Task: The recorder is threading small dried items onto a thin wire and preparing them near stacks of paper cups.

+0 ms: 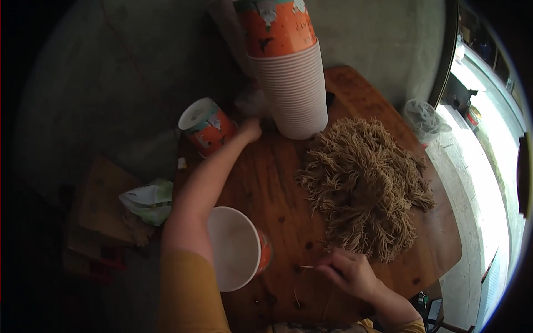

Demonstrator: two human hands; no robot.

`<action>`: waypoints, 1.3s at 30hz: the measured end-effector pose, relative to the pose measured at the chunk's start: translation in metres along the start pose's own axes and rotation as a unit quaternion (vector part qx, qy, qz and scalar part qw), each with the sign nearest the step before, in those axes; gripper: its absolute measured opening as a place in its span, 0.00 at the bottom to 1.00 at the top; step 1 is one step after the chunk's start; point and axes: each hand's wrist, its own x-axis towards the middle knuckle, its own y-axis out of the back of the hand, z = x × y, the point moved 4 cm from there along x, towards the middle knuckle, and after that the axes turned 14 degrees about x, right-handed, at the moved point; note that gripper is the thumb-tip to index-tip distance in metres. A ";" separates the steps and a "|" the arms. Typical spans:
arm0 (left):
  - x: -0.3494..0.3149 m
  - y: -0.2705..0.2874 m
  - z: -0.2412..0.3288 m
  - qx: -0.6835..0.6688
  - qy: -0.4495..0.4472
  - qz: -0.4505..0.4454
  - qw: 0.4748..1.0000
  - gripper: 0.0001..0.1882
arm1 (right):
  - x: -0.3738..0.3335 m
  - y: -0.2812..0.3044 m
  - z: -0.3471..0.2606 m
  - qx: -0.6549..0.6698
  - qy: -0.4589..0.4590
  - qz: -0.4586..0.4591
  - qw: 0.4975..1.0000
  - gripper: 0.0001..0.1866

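Observation:
My left arm stretches across the wooden table (280,188) toward its far edge. My left hand (251,130) is between an orange paper bucket (214,133) and a tall stack of nested paper buckets (294,89), beside a crumpled clear plastic bag (252,102); its fingers are blurred and partly hidden. Near the front edge, my right hand (352,273) is closed in a pinch on a thin pale string (307,267), whose end sticks out to the left. A large heap of tan noodle-like strands (369,186) lies just beyond that hand. An open white-lined bucket (236,250) stands under my left forearm.
Left of the table are cardboard boxes (100,208) with a white and green plastic bag (147,201) on top. Past the right edge hangs a clear bag (423,119). A grey wall (369,44) stands behind the table. Bright floor shows at right.

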 end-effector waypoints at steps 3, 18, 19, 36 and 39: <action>0.006 -0.005 0.007 -0.023 -0.022 -0.009 0.999 0.18 | 0.002 0.001 0.003 -0.003 0.004 -0.008 1.000 0.05; -0.091 0.117 0.005 -0.100 0.040 0.149 0.983 0.18 | -0.003 0.001 0.010 -0.011 -0.033 0.009 0.999 0.04; -0.118 0.141 0.005 -0.118 0.032 0.192 0.974 0.20 | -0.002 0.000 0.010 -0.009 -0.030 0.001 1.000 0.04; -0.492 0.225 0.239 -0.879 -0.256 -0.145 0.376 0.22 | -0.006 -0.021 -0.003 0.045 -0.079 0.030 0.995 0.07; -0.472 0.239 0.234 -0.888 -0.317 -0.167 0.288 0.18 | -0.006 -0.024 -0.015 0.052 -0.043 0.039 0.997 0.08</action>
